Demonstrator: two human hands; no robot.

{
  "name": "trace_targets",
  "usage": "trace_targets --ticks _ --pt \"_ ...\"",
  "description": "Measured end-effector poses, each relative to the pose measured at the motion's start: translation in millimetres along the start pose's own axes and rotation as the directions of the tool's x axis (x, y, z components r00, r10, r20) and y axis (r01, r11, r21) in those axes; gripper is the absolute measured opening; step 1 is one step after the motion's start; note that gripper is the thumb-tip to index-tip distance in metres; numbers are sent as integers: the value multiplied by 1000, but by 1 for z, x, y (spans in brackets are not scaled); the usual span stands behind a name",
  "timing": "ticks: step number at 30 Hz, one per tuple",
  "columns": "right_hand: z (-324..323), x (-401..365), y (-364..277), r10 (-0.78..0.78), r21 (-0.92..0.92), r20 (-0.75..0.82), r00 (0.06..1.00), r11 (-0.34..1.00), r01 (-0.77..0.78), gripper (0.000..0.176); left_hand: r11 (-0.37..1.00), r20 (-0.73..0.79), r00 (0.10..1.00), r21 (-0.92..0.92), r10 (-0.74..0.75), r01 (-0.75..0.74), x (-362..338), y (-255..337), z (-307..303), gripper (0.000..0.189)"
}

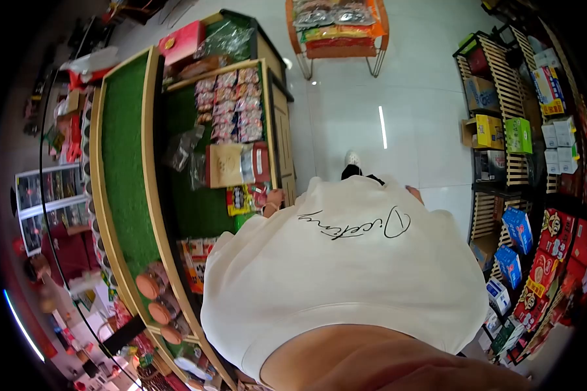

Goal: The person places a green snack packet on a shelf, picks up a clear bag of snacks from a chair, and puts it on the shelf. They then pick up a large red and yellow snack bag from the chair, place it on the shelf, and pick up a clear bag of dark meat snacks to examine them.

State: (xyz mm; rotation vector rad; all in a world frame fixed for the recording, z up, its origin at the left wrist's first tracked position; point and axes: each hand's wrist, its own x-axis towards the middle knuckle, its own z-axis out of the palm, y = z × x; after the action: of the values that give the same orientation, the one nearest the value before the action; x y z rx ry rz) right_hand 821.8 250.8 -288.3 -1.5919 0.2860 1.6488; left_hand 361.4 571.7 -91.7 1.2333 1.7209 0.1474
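Observation:
My left hand (275, 199) is at the wooden front edge of a green-lined display shelf (205, 218), beside a yellow, red and black snack packet (242, 199). Its fingers are too small and partly hidden to read clearly. On the other side, my right hand (414, 193) barely shows past the white shirt (346, 260), low over the floor, its fingers mostly covered. Just beyond the snack packet lies a brown paper pouch (231, 164). Rows of small wrapped snacks (231, 104) fill the shelf further ahead.
Pale tiled floor (339, 111) runs forward to a rack of bagged goods (340, 39). Slatted shelves (502, 78) with boxes line the right side. Jars with pinkish lids (151, 285) stand on the left unit. A shoe (352, 158) shows below me.

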Motion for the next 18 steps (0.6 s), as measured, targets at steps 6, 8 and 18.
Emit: trace_targets --ticks 6,8,18 --pt "-60 -33 -123 -143 572 -273 951 771 280 61 995 206 974 -25 96 -92 83 136 106 34" --pt "-72 -29 -148 -122 719 -362 924 595 360 60 994 191 977 34 100 -108 84 169 122 36" --pt "-16 5 -201 -316 -974 -177 932 190 -120 33 988 178 983 150 -45 18 147 246 86 31"
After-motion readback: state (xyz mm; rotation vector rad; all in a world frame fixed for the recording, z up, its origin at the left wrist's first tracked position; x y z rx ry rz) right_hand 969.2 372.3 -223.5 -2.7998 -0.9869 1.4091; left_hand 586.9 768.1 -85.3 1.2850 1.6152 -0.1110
